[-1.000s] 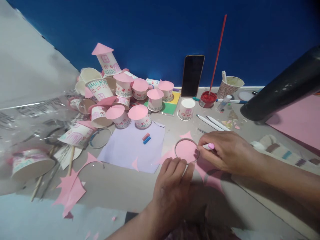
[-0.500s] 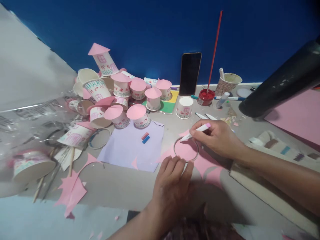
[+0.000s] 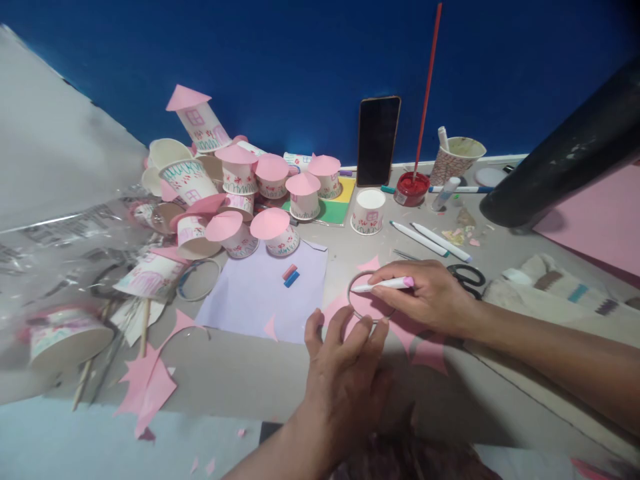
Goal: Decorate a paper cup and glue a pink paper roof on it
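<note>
My right hand (image 3: 425, 293) is closed around a white marker with a pink end (image 3: 393, 284). The marker's tip points left, at the inner left edge of a thin grey ring (image 3: 349, 293). Beneath the ring lies a cut piece of pink paper (image 3: 373, 305), notched along its edges. My left hand (image 3: 345, 367) has its fingers spread, with fingertips on the paper and the ring's near edge. Black-handled scissors (image 3: 466, 275) lie beside my right hand, their blades partly hidden by it. A decorated paper cup (image 3: 368, 215) stands upside down beyond the ring.
Paper cups with pink cone roofs (image 3: 273, 223) crowd the back left. A lilac sheet (image 3: 240, 300) lies left of the ring, with pink scraps (image 3: 150, 380) nearer. Behind are a phone (image 3: 379, 140), a red jar (image 3: 411, 190) and two markers (image 3: 420, 239). A dark cylinder (image 3: 560, 160) leans at right.
The marker's tip has moved left and down along the ring, and the pen lies flatter. My left hand's fingers have spread wider. More of the scissors and the two markers shows as the view shifted slightly.
</note>
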`<state>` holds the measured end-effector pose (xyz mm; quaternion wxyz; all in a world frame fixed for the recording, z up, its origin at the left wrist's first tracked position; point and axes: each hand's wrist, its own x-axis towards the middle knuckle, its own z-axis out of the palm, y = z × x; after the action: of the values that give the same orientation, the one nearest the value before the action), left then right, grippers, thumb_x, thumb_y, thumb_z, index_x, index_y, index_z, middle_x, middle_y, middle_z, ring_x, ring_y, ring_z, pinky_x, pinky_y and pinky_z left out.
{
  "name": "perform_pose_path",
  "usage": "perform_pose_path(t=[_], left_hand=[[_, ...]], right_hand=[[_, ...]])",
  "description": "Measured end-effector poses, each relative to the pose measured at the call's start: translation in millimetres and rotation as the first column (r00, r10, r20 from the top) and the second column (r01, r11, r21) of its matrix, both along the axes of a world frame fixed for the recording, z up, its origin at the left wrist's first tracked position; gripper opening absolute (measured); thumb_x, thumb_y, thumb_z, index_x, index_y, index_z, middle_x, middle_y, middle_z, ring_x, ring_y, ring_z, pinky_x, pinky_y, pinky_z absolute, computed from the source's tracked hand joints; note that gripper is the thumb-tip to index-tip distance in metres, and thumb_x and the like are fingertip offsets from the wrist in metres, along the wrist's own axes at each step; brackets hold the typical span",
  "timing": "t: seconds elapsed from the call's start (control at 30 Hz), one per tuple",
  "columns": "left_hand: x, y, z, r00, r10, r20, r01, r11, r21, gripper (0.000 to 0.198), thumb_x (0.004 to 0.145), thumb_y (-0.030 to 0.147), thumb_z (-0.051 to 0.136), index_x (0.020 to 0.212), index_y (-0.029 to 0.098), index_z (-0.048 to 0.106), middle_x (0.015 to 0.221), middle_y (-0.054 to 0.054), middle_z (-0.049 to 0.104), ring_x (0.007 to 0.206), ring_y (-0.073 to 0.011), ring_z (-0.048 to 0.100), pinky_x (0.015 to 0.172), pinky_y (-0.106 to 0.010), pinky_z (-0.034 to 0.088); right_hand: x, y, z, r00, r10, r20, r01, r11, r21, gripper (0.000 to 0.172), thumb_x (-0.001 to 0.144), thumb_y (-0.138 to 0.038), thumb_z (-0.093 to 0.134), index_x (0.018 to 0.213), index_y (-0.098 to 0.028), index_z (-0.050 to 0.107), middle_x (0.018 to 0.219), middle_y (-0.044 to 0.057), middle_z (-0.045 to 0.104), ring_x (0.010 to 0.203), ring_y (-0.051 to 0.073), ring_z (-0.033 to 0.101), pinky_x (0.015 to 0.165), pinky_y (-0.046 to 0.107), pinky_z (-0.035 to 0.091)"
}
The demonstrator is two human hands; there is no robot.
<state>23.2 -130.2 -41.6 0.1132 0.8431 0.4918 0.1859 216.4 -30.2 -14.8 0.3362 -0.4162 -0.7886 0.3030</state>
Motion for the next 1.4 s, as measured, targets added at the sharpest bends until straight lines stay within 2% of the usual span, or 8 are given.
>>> perform_pose_path(t=[0.23, 0.43, 0.53, 0.73, 0.83, 1.0, 1.23, 1.4], left_hand=[[0, 0, 4.7, 0.999, 0.032, -0.006, -0.032, 0.996, -0.078, 0.061, 0.084, 0.035, 0.077, 0.141, 0.029, 0.057, 0.131, -0.006, 0.073, 0.132, -0.0431, 0.048, 0.113, -0.072, 0.010], [2, 2, 8.5, 0.999, 0.025, -0.040, -0.030, 0.992, -0.126, 0.060, 0.083, 0.033, 0.077, 0.140, 0.030, 0.058, 0.133, -0.006, 0.072, 0.134, -0.0442, 0.047, 0.112, -0.074, 0.009], [3, 1, 8.4, 0.998, 0.029, -0.047, -0.034, 0.994, -0.102, 0.059, 0.084, 0.033, 0.078, 0.140, 0.029, 0.059, 0.133, -0.007, 0.072, 0.135, -0.0433, 0.048, 0.113, -0.072, 0.008], [3, 1, 7.9, 0.999, 0.019, -0.041, -0.021, 0.998, -0.066, 0.058, 0.084, 0.033, 0.080, 0.138, 0.027, 0.060, 0.132, -0.008, 0.073, 0.135, -0.0383, 0.053, 0.117, -0.066, 0.006], [3, 1, 8.9, 0.999, 0.016, -0.045, -0.019, 0.997, -0.070, 0.055, 0.085, 0.032, 0.080, 0.136, 0.027, 0.061, 0.131, -0.008, 0.073, 0.135, -0.0375, 0.053, 0.118, -0.064, 0.005], [2, 4, 12.5, 1.000, 0.006, -0.024, -0.008, 0.996, -0.090, 0.048, 0.088, 0.028, 0.076, 0.134, 0.029, 0.062, 0.127, -0.007, 0.073, 0.134, -0.0376, 0.053, 0.116, -0.066, 0.007], [-2, 34, 28.3, 0.997, 0.038, 0.071, -0.032, 0.996, -0.082, 0.028, 0.096, 0.022, 0.065, 0.124, 0.027, 0.065, 0.112, -0.005, 0.074, 0.112, -0.0265, 0.066, 0.112, -0.058, 0.027], [10, 61, 34.9, 0.994, 0.036, -0.099, -0.047, 0.993, -0.110, 0.072, 0.085, 0.040, 0.080, 0.147, 0.020, 0.049, 0.148, -0.018, 0.058, 0.135, -0.0384, 0.051, 0.107, -0.059, 0.036]], right_hand=[[5, 3, 5.9, 0.999, 0.051, 0.012, -0.046, 0.968, -0.247, 0.020, 0.089, -0.029, 0.063, 0.089, -0.022, 0.082, 0.084, 0.002, 0.081, 0.070, 0.016, 0.070, 0.069, 0.026, 0.052], [15, 12, 14.4, 0.997, 0.071, -0.005, -0.063, 0.847, -0.528, 0.016, 0.085, -0.030, 0.065, 0.085, -0.020, 0.077, 0.074, 0.001, 0.078, 0.069, 0.018, 0.071, 0.066, 0.027, 0.051], [20, 20, 16.7, 0.995, 0.098, -0.004, -0.084, 0.820, -0.567, 0.016, 0.086, -0.032, 0.065, 0.083, -0.021, 0.075, 0.070, 0.000, 0.078, 0.068, 0.017, 0.071, 0.066, 0.027, 0.051], [24, 39, 21.8, 0.976, 0.203, 0.076, -0.133, 0.840, -0.527, 0.017, 0.083, -0.026, 0.060, 0.074, -0.022, 0.074, 0.061, -0.003, 0.074, 0.059, 0.016, 0.066, 0.057, 0.026, 0.046], [22, 45, 32.7, 0.945, 0.214, 0.249, -0.113, 0.923, -0.368, 0.017, 0.077, -0.021, 0.059, 0.067, -0.022, 0.073, 0.059, -0.002, 0.070, 0.057, 0.016, 0.061, 0.056, 0.027, 0.041], [29, 39, 54.2, 0.969, -0.098, 0.227, 0.104, 0.994, -0.016, 0.016, 0.082, -0.030, 0.061, 0.076, -0.023, 0.074, 0.064, -0.001, 0.069, 0.058, 0.016, 0.057, 0.060, 0.029, 0.042], [66, 4, 51.5, 0.953, -0.296, 0.066, 0.291, 0.954, 0.068, 0.021, 0.090, -0.040, 0.063, 0.085, -0.024, 0.075, 0.069, 0.001, 0.072, 0.058, 0.017, 0.061, 0.058, 0.031, 0.045], [79, -9, 25.3, 0.921, -0.389, -0.024, 0.389, 0.921, 0.016, 0.022, 0.095, -0.038, 0.062, 0.100, -0.023, 0.077, 0.088, 0.006, 0.080, 0.078, 0.024, 0.074, 0.072, 0.036, 0.056]])
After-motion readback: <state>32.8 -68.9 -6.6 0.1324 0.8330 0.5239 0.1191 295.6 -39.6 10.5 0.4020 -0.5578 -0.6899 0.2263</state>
